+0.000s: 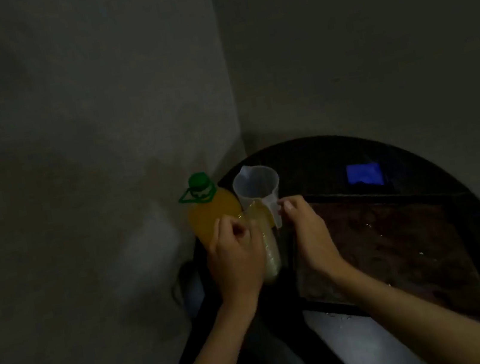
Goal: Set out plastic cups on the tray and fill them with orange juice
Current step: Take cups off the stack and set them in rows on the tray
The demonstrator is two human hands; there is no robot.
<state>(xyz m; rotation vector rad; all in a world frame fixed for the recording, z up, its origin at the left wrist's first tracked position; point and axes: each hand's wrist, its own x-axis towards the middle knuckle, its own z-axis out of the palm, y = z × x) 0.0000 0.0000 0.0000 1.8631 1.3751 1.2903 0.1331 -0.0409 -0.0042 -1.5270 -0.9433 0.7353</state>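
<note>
Two bare hands work at the near edge of a dark round table [321,150] in a dim corner. The left hand [235,258] has its grip curled round a sleeve of stacked plastic cups [267,253], which lies on its side — thumb and fingers closed on its top end. The right hand [306,231] pinches something pale at the sleeve's mouth, perhaps the wrapper or the first cup; the gloom hides which.

Just behind the hands stands a clear measuring jug [257,187], which looks empty, and beside it, against the wall, an orange juice bottle [211,214] nearly full, its green cap [199,180] still on. To the right lies the dark tray [398,238], bare of cups, with a few wet glints on its surface. A small blue glow [365,174] shows on the table's far side.

The job appears barely begun — no cup is set out, nothing poured; unsleeving, placing and filling all remain.
</note>
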